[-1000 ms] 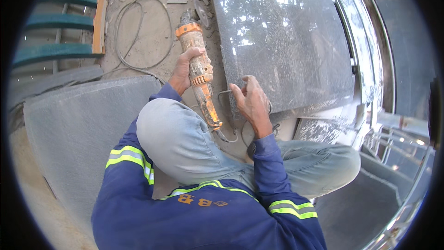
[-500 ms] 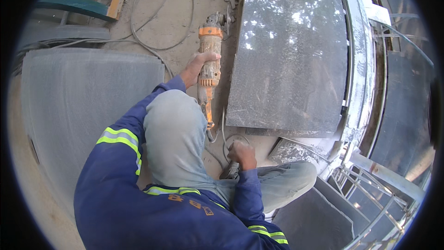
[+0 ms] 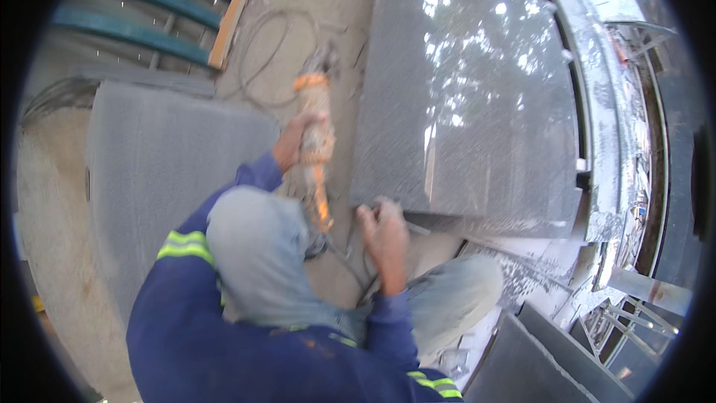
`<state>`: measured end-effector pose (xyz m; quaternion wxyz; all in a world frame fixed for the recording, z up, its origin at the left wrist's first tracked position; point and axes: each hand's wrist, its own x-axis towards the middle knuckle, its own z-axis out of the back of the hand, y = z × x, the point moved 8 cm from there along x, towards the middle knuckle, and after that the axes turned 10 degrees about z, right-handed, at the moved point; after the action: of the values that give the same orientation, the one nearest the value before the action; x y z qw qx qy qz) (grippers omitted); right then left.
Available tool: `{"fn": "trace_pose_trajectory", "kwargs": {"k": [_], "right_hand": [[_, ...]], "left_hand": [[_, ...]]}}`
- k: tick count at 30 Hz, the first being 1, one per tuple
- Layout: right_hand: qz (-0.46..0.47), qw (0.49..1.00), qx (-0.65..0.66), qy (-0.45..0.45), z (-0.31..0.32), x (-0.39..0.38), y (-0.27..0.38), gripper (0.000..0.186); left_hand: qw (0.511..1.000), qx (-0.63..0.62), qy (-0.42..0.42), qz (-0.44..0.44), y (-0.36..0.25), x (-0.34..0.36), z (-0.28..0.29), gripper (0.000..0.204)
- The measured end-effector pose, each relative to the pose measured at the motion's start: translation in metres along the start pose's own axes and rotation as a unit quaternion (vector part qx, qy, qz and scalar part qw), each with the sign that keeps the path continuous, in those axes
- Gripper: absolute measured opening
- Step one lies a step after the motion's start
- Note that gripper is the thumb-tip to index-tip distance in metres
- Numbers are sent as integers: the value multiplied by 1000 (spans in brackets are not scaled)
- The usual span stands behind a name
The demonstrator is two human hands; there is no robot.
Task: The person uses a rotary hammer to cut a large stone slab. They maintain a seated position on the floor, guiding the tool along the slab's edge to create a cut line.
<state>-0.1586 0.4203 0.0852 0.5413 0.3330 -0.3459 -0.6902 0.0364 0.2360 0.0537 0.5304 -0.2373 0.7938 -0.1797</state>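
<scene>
In my left hand (image 3: 292, 142) is an angle grinder (image 3: 316, 127) with an orange collar and a dusty body, gripped round its middle. Its blurred head points away from me, and its cord end lies near my knee. My right hand (image 3: 386, 235) is at the near left corner of a large grey stone slab (image 3: 462, 172). Thumb and fingers are bent and a little apart, at the slab's edge; blur hides whether they touch it. Nothing shows between them. The slab's upper face is glossy and reflects bright light.
Another grey slab (image 3: 171, 172) lies at my left. A looped cable (image 3: 257, 78) rests on the dusty ground beyond the grinder. Green slats (image 3: 142, 26) with an orange edge stand far left. Metal rails (image 3: 597, 104) run along the right; more dark slabs (image 3: 522, 362) lean near right.
My right hand has risen from beside my shin to the slab's near corner, its fist loosening. My left hand still grips the grinder, now slightly tilted. The whole view has shifted.
</scene>
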Motion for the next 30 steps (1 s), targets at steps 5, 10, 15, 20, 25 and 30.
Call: {"fn": "trace_pose_trajectory", "kwargs": {"k": [5,10,15,20,25,30], "right_hand": [[6,984,162,76,-31,-22,29,75],[-5,977,184,106,-28,-14,-3,88],[-15,964,245,98,-39,-10,-4,94],[36,960,262,96,-41,14,36,99],[39,966,238,96,-68,36,39,90],[-58,978,158,126,-104,51,34,59]], "left_hand": [[996,48,-49,-63,-7,-50,-8,25],[998,48,-38,-25,-10,-54,-3,34],[995,83,-17,-52,-23,-44,-31,32],[992,89,26,-84,-32,-18,-27,26],[990,19,112,-81,-16,16,-46,33],[990,-25,89,-104,15,35,-10,34]]}}
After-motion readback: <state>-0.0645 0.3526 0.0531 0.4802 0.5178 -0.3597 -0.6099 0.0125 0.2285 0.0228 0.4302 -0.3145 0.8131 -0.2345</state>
